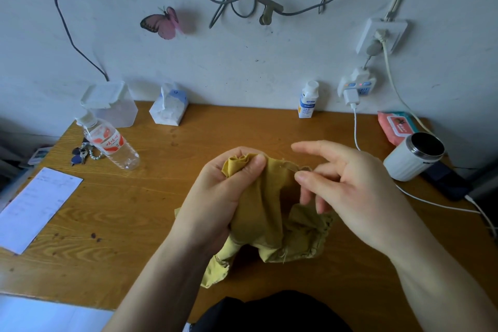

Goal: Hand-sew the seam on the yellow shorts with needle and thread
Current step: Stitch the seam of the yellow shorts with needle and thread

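Note:
The yellow shorts [272,213] are bunched above the middle of the wooden table [151,197]. My left hand [223,194] grips the gathered upper edge of the fabric, thumb pressed on top. My right hand [347,186] is just right of that edge. Its thumb and a finger pinch something thin at the seam, likely the needle [293,167], which is barely visible. The index finger sticks out straight. I cannot make out the thread clearly.
A water bottle [110,143] and keys [80,153] lie at left, a paper sheet [37,205] nearer the left edge. A tissue pack [169,108], a small bottle [308,100], a white cup [415,156], wipes [396,127] and charger cables [431,203] sit at back and right.

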A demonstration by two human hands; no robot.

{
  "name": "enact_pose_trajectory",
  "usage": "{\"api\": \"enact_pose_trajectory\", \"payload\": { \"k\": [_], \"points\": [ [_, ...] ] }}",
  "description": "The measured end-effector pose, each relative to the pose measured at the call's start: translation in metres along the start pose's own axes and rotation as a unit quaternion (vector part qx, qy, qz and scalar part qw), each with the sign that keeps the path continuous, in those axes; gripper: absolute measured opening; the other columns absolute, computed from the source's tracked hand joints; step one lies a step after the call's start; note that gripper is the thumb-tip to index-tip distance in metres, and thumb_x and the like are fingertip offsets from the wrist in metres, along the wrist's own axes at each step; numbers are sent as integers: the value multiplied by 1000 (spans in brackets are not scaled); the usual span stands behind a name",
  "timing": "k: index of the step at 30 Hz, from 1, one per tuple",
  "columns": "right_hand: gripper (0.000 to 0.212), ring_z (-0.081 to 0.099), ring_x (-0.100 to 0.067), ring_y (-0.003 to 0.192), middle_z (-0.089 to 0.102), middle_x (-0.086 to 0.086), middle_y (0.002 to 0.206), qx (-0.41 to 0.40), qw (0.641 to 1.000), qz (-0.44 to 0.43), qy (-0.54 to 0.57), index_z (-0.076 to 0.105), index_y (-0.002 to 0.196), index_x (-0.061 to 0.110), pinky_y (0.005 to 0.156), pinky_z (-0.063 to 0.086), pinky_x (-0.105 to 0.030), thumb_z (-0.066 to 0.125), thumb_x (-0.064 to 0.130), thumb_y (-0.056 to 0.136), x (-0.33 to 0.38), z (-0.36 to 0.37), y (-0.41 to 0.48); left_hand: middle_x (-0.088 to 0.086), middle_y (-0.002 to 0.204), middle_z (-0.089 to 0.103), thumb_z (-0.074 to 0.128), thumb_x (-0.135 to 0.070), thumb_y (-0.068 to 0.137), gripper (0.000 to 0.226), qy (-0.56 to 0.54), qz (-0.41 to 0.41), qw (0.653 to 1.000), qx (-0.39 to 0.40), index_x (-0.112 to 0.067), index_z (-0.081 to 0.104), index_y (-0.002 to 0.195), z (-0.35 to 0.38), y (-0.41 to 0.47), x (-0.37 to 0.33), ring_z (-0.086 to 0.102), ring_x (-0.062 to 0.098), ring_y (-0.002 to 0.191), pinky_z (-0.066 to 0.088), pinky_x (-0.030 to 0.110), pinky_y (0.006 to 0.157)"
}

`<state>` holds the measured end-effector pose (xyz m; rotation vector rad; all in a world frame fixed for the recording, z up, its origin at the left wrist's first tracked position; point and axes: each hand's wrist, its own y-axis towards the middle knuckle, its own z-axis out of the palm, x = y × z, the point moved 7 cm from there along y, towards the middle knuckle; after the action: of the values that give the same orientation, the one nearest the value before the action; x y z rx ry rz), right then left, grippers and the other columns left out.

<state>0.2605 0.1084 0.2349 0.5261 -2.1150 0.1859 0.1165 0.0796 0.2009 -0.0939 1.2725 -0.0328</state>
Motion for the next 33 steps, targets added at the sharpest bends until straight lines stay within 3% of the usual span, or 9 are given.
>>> {"api": "enact_pose_trajectory", "payload": {
  "k": [2, 7, 9, 14, 18, 23, 27, 33],
  "points": [
    [30, 56, -2, 46, 66, 13, 58, 12, 1000, 10, 13, 63, 117, 31, 61, 42, -5, 57, 21, 89, -2, 1, 0, 8, 78, 69, 64, -30, 77, 16, 38, 8, 999, -8, -17, 72, 79, 0, -1, -1, 66, 22, 78, 55, 33, 71],
    [13, 57, 3, 47, 61, 13, 52, -34, 999, -16, -18, 72, 86, 24, 49, 39, -4, 60, 18, 87, 4, 1, -4, 9, 83, 70, 61, -30, 83, 18, 106, 25, 994, -21, -16, 72, 82, 5, -4, -4, 64, 27, 85, 51, 46, 84],
    [13, 58, 5, 51, 60, 16, 53, -57, 997, -26, -50, 72, 84, 22, 51, 42, -5, 60, 18, 86, 8, 0, -6, 8, 83, 71, 59, -30, 80, 20, 124, 31, 991, -31, -15, 73, 81, 7, -6, -4, 65, 26, 84, 54, 43, 82],
    [11, 62, -5, 57, 67, 11, 61, -90, 986, -36, -138, 70, 84, 22, 52, 51, -23, 61, 18, 87, 12, 2, -9, 4, 80, 71, 60, -18, 87, 14, 176, 63, 982, -38, -11, 72, 84, 14, -9, -5, 66, 21, 80, 54, 31, 74],
    [9, 62, -8, 58, 66, 10, 61, -100, 984, -42, -144, 67, 82, 21, 53, 52, -28, 61, 16, 87, 12, 3, -10, 0, 78, 71, 60, -16, 88, 14, 215, 102, 970, -44, -15, 72, 82, 19, -14, -9, 65, 12, 76, 52, 22, 68],
    [15, 57, -3, 46, 62, 10, 53, -47, 999, -17, -13, 64, 74, 21, 50, 42, -9, 60, 17, 87, 6, 0, -5, 4, 70, 67, 60, -28, 79, 16, 90, 30, 991, -99, -20, 71, 71, 2, -10, -2, 62, 19, 71, 53, 38, 70],
    [18, 57, -6, 45, 66, 2, 56, 41, 993, 27, 103, 67, 72, 20, 49, 44, -13, 60, 13, 87, -2, 3, -1, 10, 73, 69, 62, -27, 76, 16, 34, -27, 996, -82, -16, 72, 72, 1, -8, 6, 66, 24, 71, 56, 38, 69],
    [14, 54, -12, 47, 65, -5, 55, 112, 958, 74, 252, 70, 71, 15, 46, 44, -16, 64, 11, 84, -13, 10, 3, 13, 70, 68, 61, -20, 78, 18, -55, -90, 994, -42, -6, 71, 73, 11, -7, 16, 67, 22, 65, 57, 31, 60]
  ]
}}
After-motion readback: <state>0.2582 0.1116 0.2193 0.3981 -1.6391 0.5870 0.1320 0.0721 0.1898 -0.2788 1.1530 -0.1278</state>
